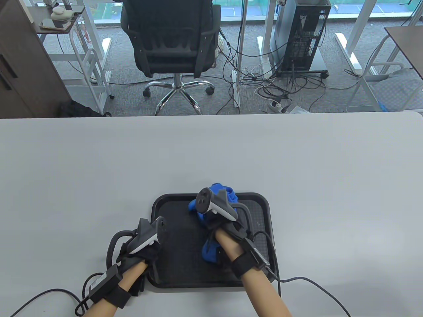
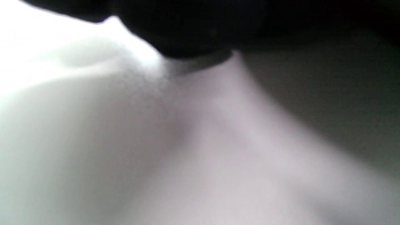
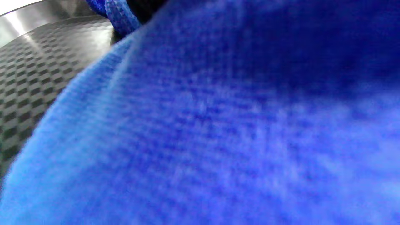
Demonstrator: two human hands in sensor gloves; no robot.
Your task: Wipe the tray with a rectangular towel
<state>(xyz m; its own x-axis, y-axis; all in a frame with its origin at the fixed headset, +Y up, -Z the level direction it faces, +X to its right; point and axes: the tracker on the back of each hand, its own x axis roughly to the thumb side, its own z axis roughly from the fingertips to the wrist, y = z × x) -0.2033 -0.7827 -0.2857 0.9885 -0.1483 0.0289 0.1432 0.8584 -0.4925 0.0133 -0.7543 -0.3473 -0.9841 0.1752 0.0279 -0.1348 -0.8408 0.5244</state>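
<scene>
A black rectangular tray (image 1: 257,211) lies on the grey table near its front edge. My right hand (image 1: 224,228) presses a bunched blue towel (image 1: 220,191) onto the tray's floor at its middle right. The towel fills the right wrist view (image 3: 218,125), with the tray's patterned floor (image 3: 37,68) at the left. My left hand (image 1: 145,251) rests on the tray's left rim, with its fingers hidden under the tracker. The left wrist view is a blur of grey and black.
The grey table (image 1: 99,171) stretches around the tray on all sides. Glove cables (image 1: 314,284) trail off the front edge on both sides. A black office chair (image 1: 172,43) and a computer tower (image 1: 304,33) stand on the floor beyond the table.
</scene>
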